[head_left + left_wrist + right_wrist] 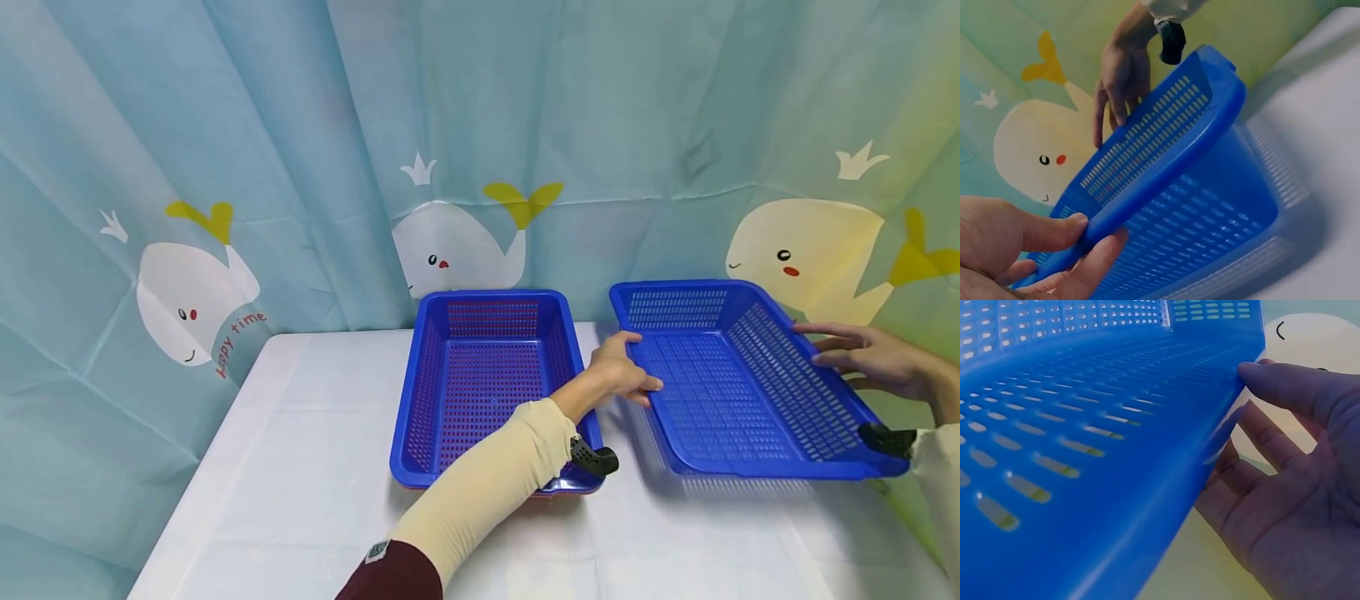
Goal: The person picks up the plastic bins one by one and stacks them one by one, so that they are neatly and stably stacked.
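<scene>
My left hand (pixel 621 367) pinches the near-left rim of a blue slotted plastic basket (pixel 720 467), thumb on one side and fingers on the other. This basket sits tilted at the right of the table. At its far right side is my right hand (pixel 877 358), its fingers loosely extended outside the wall and its thumb (pixel 1291 387) at the rim. Left of it, another blue basket (pixel 405 408) stands nested over a red one, whose colour shows through the slots. My left forearm crosses in front of that stack and hides its near right part.
A white-covered table (pixel 300 467) lies under the baskets. Behind it hangs a pale blue curtain (pixel 300 125) printed with whales. Black straps (pixel 592 457) are on both wrists.
</scene>
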A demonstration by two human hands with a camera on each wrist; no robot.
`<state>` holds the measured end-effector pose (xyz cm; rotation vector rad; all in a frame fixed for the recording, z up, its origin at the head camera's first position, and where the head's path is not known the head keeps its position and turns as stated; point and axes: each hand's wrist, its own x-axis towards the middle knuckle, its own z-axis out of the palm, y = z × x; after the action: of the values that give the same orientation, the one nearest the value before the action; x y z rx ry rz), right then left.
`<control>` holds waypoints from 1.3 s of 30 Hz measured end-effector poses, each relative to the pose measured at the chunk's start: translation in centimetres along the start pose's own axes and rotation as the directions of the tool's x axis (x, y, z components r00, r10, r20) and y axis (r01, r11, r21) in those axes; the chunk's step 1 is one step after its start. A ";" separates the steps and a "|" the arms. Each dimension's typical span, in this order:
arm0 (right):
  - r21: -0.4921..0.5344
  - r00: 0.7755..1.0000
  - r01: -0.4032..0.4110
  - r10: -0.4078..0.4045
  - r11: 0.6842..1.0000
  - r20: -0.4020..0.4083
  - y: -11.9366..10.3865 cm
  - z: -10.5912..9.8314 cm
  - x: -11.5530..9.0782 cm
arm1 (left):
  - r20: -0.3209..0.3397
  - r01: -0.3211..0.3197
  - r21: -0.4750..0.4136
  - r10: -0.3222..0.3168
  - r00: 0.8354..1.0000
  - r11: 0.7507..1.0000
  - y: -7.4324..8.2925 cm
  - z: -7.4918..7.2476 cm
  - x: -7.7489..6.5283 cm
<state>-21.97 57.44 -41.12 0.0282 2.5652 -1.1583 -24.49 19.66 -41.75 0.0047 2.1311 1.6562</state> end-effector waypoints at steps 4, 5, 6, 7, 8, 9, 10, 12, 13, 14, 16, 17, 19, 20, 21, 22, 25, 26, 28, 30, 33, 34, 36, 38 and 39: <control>-0.022 1.000 -0.007 0.007 1.000 0.030 -0.3 -0.3 0.0 | -0.006 -0.002 0.000 0.002 1.000 1.000 0.1 -0.1 0.1; -0.024 0.999 -0.012 0.012 1.000 0.033 -0.5 -0.3 0.0 | -0.008 -0.003 0.003 0.003 1.000 1.000 0.1 -0.1 0.1; -0.025 0.999 -0.018 0.019 1.000 0.037 -0.6 -0.4 0.0 | -0.008 -0.003 0.007 0.003 1.000 1.000 0.1 -0.2 0.1; -0.024 0.999 -0.022 0.023 0.999 0.040 -0.7 -0.4 0.0 | -0.008 -0.004 0.012 0.005 1.000 1.000 0.1 -0.2 0.1; -0.026 0.999 -0.019 0.020 0.999 0.047 -0.7 -0.4 0.0 | -0.008 -0.005 0.016 0.006 1.000 1.000 0.1 -0.2 0.1; -0.023 0.998 -0.021 0.023 1.000 0.050 -0.8 -0.5 0.0 | -0.006 -0.006 0.021 0.006 1.000 1.000 0.2 -0.3 0.1; -0.023 0.998 -0.020 0.021 1.000 0.056 -0.9 -0.5 -0.1 | -0.004 -0.006 0.029 0.007 1.000 1.000 0.2 -0.3 0.1; -0.024 0.998 -0.021 0.022 0.999 0.062 -1.0 -0.5 -0.2 | 0.000 -0.009 0.038 0.009 1.000 0.999 0.3 -0.5 0.0; -0.028 0.998 -0.019 0.021 0.999 0.063 -1.1 -0.5 -0.2 | 0.001 -0.012 0.044 0.012 1.000 0.999 0.3 -0.6 0.0; -0.031 0.998 -0.012 0.014 0.999 0.067 -1.2 -0.6 -0.2 | 0.004 -0.016 0.052 0.016 1.000 0.999 0.4 -0.7 -0.1; -0.033 0.998 -0.006 0.008 0.999 0.063 -1.4 -0.6 -0.3 | 0.007 -0.026 0.055 0.026 1.000 0.998 0.5 -0.9 -0.1; -0.037 0.998 -0.003 0.005 0.999 0.058 -1.5 -0.5 -0.4 | 0.011 -0.034 0.052 0.034 0.999 0.998 0.6 -1.0 -0.2; -0.050 0.999 0.011 -0.008 0.999 0.047 -1.8 -0.5 -0.4 | 0.018 -0.053 0.052 0.052 0.998 0.997 0.7 -1.3 -0.3; -0.057 0.999 0.019 -0.017 0.998 0.041 -2.0 -0.4 -0.5 | 0.023 -0.066 0.047 0.065 0.998 0.997 0.8 -1.5 -0.4; -0.066 0.999 0.023 -0.021 0.998 0.030 -2.1 -0.4 -0.6 | 0.028 -0.078 0.044 0.077 0.997 0.996 0.8 -1.6 -0.4; -0.080 0.999 0.028 -0.026 0.996 0.022 -2.3 -0.3 -0.6 | 0.034 -0.090 0.048 0.089 0.995 0.995 0.9 -1.8 -0.5; -0.132 0.999 0.043 -0.043 0.990 0.000 -2.8 -0.3 -0.9 | 0.053 -0.133 0.038 0.131 0.990 0.990 1.1 -2.2 -0.7; -0.153 0.999 0.039 -0.042 0.987 -0.012 -3.0 -0.3 -1.1 | 0.061 -0.144 0.032 0.142 0.988 0.989 1.1 -2.4 -0.7; -0.195 0.999 0.035 -0.042 0.980 -0.032 -3.3 -0.5 -1.3 | 0.076 -0.164 0.019 0.162 0.984 0.986 1.3 -2.7 -0.8; -0.231 0.998 0.028 -0.042 0.973 -0.057 -3.7 -0.6 -1.6 | 0.091 -0.178 -0.001 0.177 0.980 0.984 1.5 -3.0 -1.0; -0.264 0.995 0.017 -0.042 0.964 -0.089 -4.4 -0.7 -2.2 | 0.107 -0.193 -0.002 0.192 0.976 0.981 1.7 -3.4 -1.3; -0.269 0.994 0.020 -0.047 0.963 -0.096 -4.6 -0.7 -2.4 | 0.112 -0.195 -0.002 0.193 0.975 0.981 1.8 -3.5 -1.4; -0.275 0.992 0.030 -0.061 0.961 -0.106 -4.9 -0.7 -2.9 | 0.127 -0.206 -0.004 0.205 0.970 0.979 1.9 -3.9 -1.6; -0.269 0.990 0.034 -0.068 0.963 -0.121 -5.1 -0.6 -3.4 | 0.142 -0.218 -0.012 0.217 0.966 0.976 2.1 -4.3 -1.8; -0.267 0.989 0.038 -0.074 0.963 -0.126 -5.1 -0.5 -3.6 | 0.150 -0.225 -0.024 0.226 0.963 0.974 2.2 -4.5 -1.9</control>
<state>-19.52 54.80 -35.99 -0.0294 2.8373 -0.8493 -24.86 15.62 -38.19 0.3734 2.0720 1.7266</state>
